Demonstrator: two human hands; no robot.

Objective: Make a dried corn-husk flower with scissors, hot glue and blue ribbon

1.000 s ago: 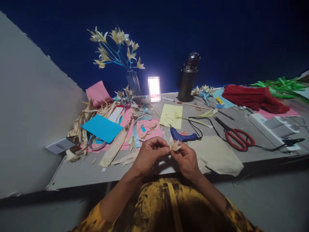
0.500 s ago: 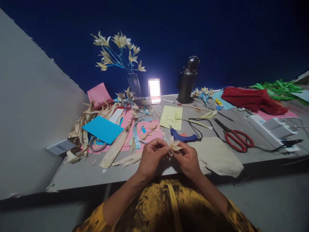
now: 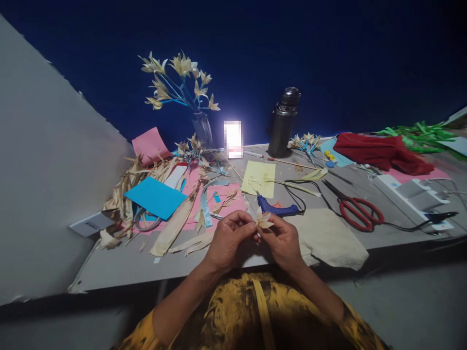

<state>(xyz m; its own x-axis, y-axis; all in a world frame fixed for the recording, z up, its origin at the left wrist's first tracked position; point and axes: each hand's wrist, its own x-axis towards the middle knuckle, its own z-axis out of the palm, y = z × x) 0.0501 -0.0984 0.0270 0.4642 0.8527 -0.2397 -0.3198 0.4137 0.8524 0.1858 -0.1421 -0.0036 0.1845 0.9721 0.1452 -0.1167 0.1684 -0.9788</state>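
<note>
Head view: pinching a small cream flower [image 3: 264,222] at the left side with the left hand [image 3: 230,240], with thumb and curled fingers close together. Gripping it from the other side with the right hand [image 3: 284,242], with fingers folded narrow and thumb below the petals. Holding it petals up, between both hands, over the near part of the tabletop [image 3: 127,268], just short of the blue glue gun [image 3: 279,208]. Cannot tell the exact contact beneath the petals.

Head view, facing forward, down over hands [image 3: 229,241].
</note>
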